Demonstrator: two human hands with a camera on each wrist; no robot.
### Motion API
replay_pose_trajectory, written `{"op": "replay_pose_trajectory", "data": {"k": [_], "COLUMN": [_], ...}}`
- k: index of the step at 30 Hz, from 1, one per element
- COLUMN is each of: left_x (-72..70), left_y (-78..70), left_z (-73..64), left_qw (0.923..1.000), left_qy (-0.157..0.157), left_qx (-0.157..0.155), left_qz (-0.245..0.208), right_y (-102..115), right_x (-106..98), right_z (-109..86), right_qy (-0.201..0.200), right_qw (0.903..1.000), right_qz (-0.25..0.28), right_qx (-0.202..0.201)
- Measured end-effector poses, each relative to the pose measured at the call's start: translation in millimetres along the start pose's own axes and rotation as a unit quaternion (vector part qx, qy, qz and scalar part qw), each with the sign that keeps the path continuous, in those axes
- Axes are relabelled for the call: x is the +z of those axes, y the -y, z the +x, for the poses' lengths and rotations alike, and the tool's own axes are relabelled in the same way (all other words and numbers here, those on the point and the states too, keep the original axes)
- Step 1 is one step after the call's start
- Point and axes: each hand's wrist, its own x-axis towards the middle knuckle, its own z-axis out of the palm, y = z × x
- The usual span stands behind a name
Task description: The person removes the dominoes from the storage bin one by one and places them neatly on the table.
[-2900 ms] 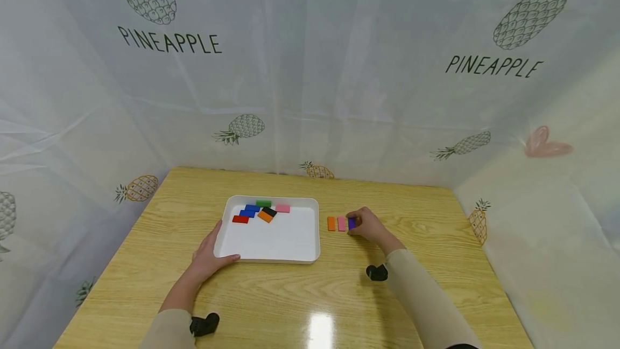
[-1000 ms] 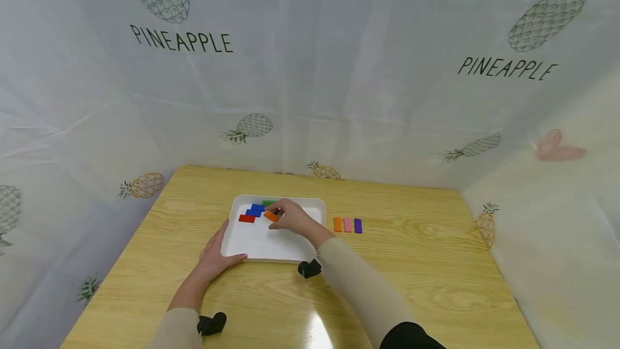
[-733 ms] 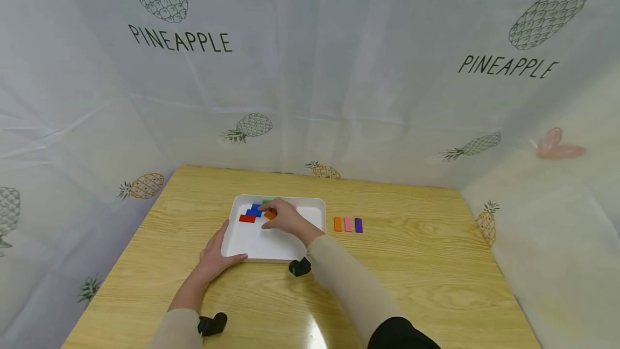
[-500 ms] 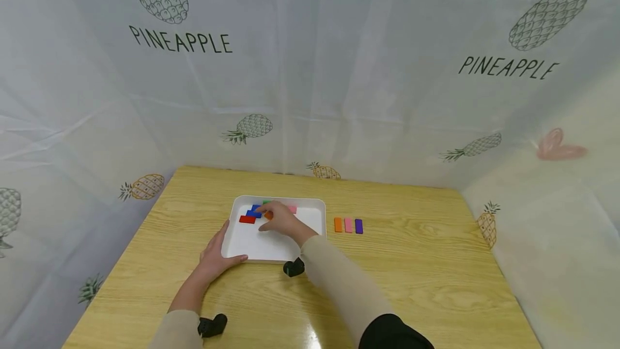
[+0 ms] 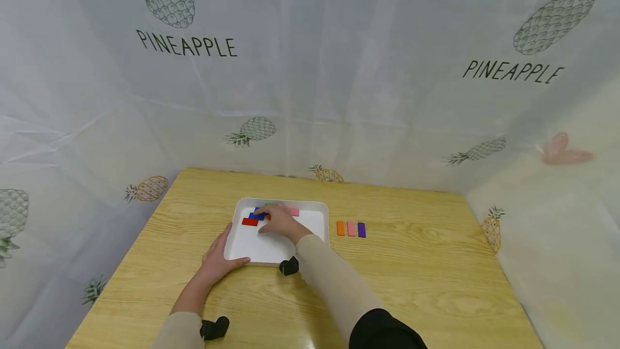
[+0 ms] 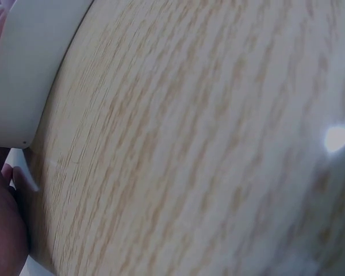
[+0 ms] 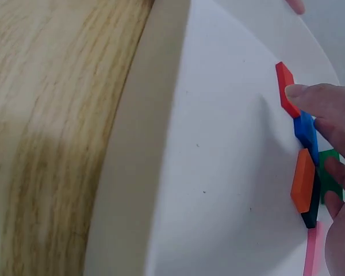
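My left hand [image 5: 215,262] lies round the near left corner of a white tray [image 5: 286,252], fingers along its side and thumb along the front rim. Part of that hand also shows beside the tray wall in the left wrist view. My right hand [image 5: 281,222] reaches into the tray with thumb and fingers apart. In the right wrist view its thumb overlaps a red block [image 7: 282,83], and its other fingers hover by a blue block [image 7: 302,131] and a green block [image 7: 328,190]. An orange block [image 7: 302,181] leans on a black block [image 7: 312,210].
Right of the tray, an orange block [image 5: 341,228], a pink block [image 5: 351,229] and a purple block [image 5: 361,230] stand in a row on the wooden table [image 5: 416,263]. Another pink block [image 5: 294,211] lies at the tray's far side. A pineapple-print curtain [image 5: 378,96] hangs behind.
My right hand has let go of the purple block in the row and moved left over the tray, past the orange block toward the blue ones. My left hand stays at the tray corner.
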Motion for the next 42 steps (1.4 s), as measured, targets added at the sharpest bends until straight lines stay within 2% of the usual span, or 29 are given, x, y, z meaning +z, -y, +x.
{"op": "replay_pose_trajectory", "data": {"k": [10,18,30,36,42], "left_x": [1.1,-2.7,0.7,0.2,-0.4], "left_y": [0.4,-1.9,-4.0,-5.4,-5.4], "left_z": [-0.1,0.1,-0.8,-0.6,-1.2], "left_qw": [0.9998,0.9998,1.0,0.9999,0.9997], "left_qy": [0.004,0.005,-0.001,0.001,0.004], "left_qx": [-0.018,-0.017,-0.007,-0.012,-0.021], "left_qz": [-0.002,0.002,0.005,0.005,0.007], "right_y": [-7.3,-8.7,-6.2,-4.7,-2.1], "right_x": [2.1,4.7,8.9,6.4,4.8], "right_z": [6.0,9.5,8.7,8.0,5.4], "right_qy": [-0.001,-0.003,0.013,0.032,0.034], "right_qw": [0.9997,0.9985,0.9967,0.9972,0.9961], "right_qz": [-0.019,-0.036,-0.072,-0.059,-0.07], "right_qx": [-0.016,-0.042,-0.034,-0.034,-0.041]}}
